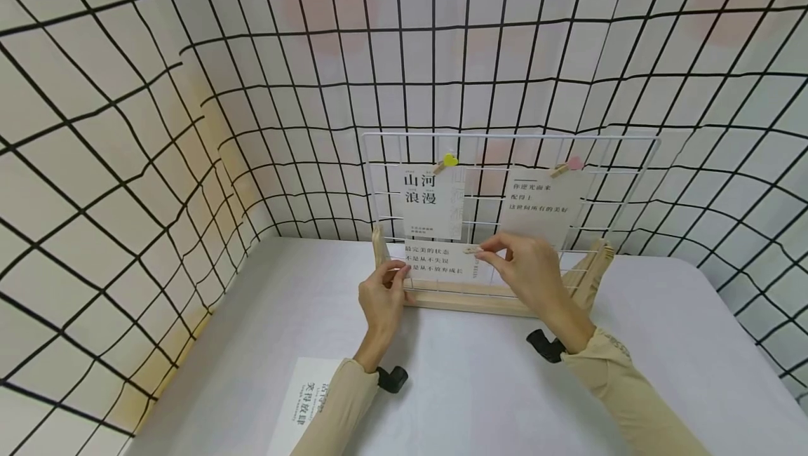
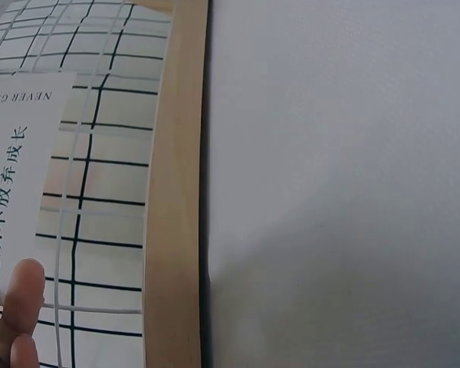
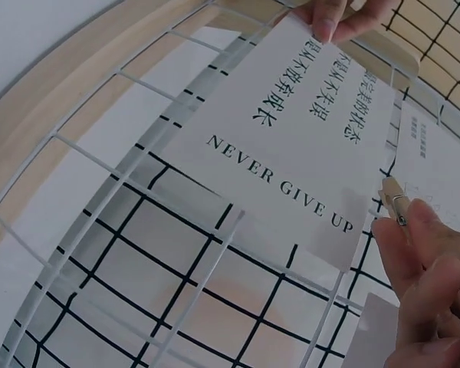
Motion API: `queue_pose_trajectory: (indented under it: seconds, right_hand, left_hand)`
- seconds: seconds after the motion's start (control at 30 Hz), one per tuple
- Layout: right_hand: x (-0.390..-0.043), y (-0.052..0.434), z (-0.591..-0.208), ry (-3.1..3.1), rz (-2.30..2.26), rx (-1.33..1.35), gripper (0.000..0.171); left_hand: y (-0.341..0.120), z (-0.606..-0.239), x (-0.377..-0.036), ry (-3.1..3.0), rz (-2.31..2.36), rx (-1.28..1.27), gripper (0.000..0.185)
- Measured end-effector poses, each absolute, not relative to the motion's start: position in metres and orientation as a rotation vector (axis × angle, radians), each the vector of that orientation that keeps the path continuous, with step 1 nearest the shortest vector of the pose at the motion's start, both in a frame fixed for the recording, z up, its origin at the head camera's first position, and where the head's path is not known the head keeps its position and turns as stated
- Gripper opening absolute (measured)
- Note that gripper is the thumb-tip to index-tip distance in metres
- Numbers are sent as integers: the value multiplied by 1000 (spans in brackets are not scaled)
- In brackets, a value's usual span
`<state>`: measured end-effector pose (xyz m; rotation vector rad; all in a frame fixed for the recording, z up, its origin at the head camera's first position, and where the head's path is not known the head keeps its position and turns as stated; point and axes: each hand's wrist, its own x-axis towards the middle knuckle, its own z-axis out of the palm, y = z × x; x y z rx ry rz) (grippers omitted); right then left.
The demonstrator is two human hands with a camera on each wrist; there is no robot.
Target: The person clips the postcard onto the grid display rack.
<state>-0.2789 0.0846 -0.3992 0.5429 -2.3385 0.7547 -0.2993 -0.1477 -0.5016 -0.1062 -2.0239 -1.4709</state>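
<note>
Two hands fix a printed card to a white wire grid on a table.

The left hand [image 1: 382,296] pinches the left edge of the card [image 1: 442,270], which lies against the lower part of the wire grid [image 1: 511,139], just above its wooden base [image 1: 470,299]. The right hand [image 1: 529,266] pinches a small wooden clothespin [image 3: 394,201] at the card's upper right corner, fingers curled round it. The card carries lines of Chinese text and the words "NEVER GIVE UP". Two more cards hang higher on the grid, one under a yellow-tipped peg [image 1: 447,161], one under a pink-tipped peg [image 1: 566,166]. Another printed sheet [image 1: 301,407] lies flat on the grey table [image 1: 663,344] near the left sleeve. Black-lined white panels [image 1: 126,126] wall in the table.
</note>
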Motion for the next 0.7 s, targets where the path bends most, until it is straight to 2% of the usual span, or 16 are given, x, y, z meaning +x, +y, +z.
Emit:
queue_pose_trajectory:
  seconds: [0.7]
  right_hand:
    - [-295,62,-388,-2448,721,535,11]
  left_hand:
    - [-146,-505,-304,-2088,-1305,-65,6]
